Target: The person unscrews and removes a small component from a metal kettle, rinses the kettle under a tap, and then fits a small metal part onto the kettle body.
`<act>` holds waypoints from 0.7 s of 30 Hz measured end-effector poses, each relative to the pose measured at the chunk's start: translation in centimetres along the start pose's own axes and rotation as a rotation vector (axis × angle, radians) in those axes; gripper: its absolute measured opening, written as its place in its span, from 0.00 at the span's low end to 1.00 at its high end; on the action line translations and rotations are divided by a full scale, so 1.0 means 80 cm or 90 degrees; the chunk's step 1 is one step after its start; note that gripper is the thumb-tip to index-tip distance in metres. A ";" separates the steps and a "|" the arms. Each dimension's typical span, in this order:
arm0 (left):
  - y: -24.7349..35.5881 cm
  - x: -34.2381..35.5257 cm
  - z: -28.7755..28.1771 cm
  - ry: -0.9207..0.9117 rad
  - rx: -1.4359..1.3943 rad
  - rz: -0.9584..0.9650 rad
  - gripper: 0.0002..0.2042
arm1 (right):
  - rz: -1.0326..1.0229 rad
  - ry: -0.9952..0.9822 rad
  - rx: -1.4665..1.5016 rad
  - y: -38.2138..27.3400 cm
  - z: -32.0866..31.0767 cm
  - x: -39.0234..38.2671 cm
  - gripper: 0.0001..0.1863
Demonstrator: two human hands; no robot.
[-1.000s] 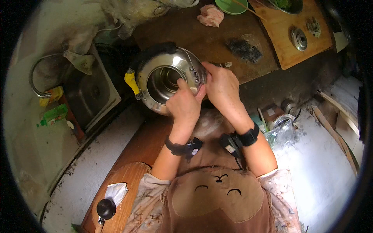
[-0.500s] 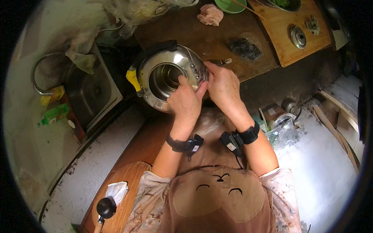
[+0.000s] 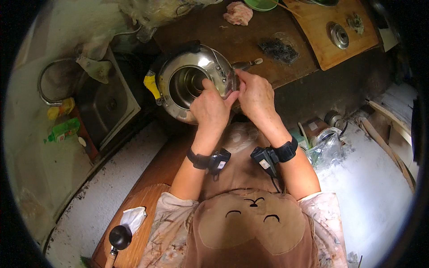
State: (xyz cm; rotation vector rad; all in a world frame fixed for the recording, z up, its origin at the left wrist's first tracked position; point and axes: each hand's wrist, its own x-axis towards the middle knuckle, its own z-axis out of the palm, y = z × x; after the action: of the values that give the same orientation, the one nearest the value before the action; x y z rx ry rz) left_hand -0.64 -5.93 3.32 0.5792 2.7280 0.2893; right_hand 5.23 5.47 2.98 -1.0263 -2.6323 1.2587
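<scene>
A shiny steel kettle (image 3: 214, 62) tilts toward me at the counter's front edge, its round mouth uncovered and its inside bare to view. Its dark handle lies over along the far side; something yellow (image 3: 152, 85) is on its left side. My left hand (image 3: 209, 106) grips the kettle's near right side, with a finger over the rim of the mouth. Against the kettle's outer right wall, my right hand (image 3: 256, 94) has bent fingers pinched close together. The fingertips partly hide whatever they press on. A round metal lid (image 3: 338, 35) lies apart on the wooden board.
The wooden board (image 3: 321, 27) covers the counter's right part. Dark wire scourer (image 3: 280, 50), pink cloth (image 3: 238, 13) and green bowl (image 3: 261, 3) sit farther back. On the left are a sink (image 3: 100, 102) and a green bottle (image 3: 64, 130). A black ladle (image 3: 120, 237) lies lower left.
The kettle and both hands sit slightly higher and farther left in view, along with the counter's things. The left hand has shifted slightly along the kettle's rim; both hands keep their hold.
</scene>
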 end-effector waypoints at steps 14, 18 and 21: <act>0.001 -0.002 -0.001 -0.011 -0.013 -0.004 0.33 | 0.051 0.005 0.002 0.005 0.004 -0.026 0.16; -0.005 0.001 0.001 -0.006 -0.010 -0.001 0.34 | 0.022 0.001 -0.018 -0.004 0.006 -0.019 0.16; 0.001 0.000 -0.006 -0.020 -0.022 -0.010 0.33 | 0.032 0.017 -0.005 0.005 0.006 -0.035 0.16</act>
State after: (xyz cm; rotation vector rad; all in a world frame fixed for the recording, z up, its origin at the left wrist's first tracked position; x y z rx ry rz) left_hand -0.77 -5.91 3.77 0.5489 2.6909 0.3215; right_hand 7.51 3.69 3.05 -1.1096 -2.6099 1.2351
